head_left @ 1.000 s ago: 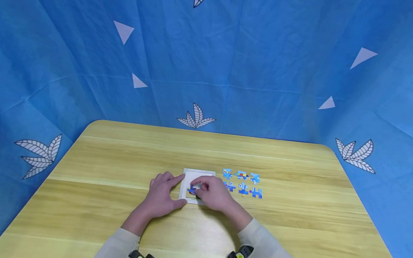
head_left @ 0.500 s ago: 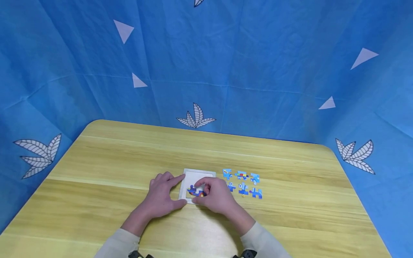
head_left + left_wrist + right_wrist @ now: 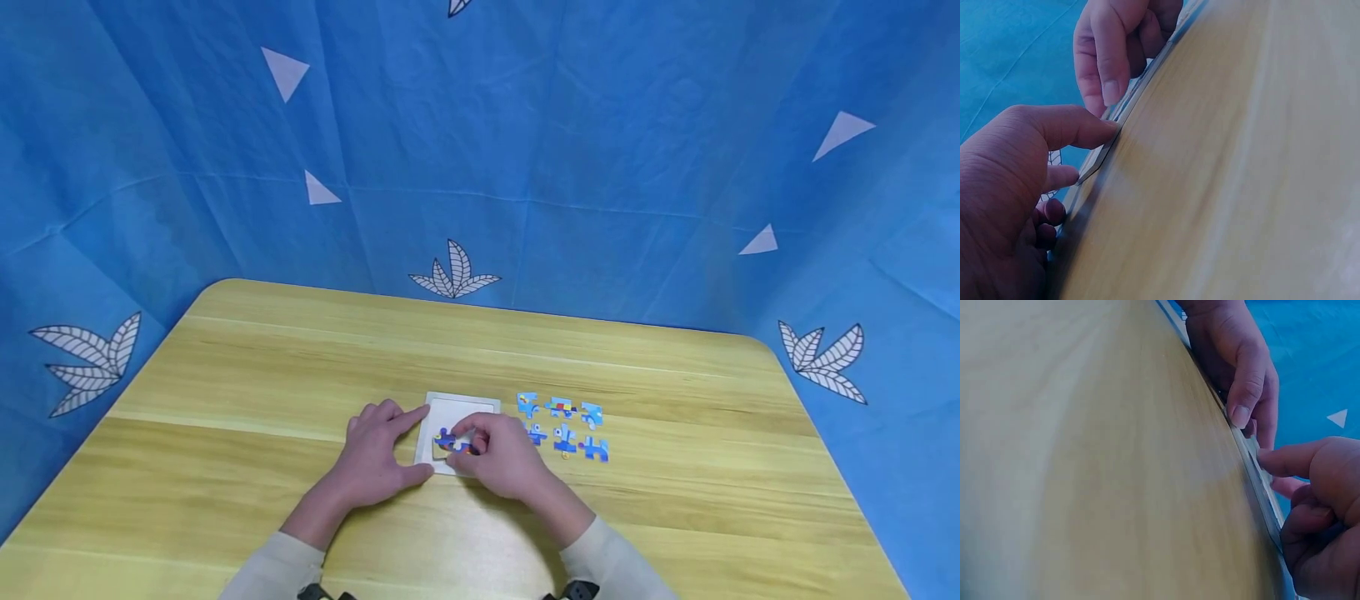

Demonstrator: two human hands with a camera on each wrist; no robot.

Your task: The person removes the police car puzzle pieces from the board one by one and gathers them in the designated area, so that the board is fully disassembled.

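A flat, light-coloured puzzle tray lies on the table with jigsaw pieces in its lower part, blue with red and yellow. My left hand steadies the tray's left side. Its spread index finger and thumb touch near the upper and lower left corners. My right hand is over the tray's right half, thumb and index finger bent round a puzzle piece low in the tray and partly hidden. The right wrist view shows its other fingers curled in.
To the tray's right lie several loose blue jigsaw pieces in two rows, one partly behind my right hand. The wooden table ends at a blue patterned cloth behind it.
My right hand has shifted slightly right, and its thumb has come down towards the tray's lower edge. The pieces in the tray have shifted slightly. My left hand stays put.
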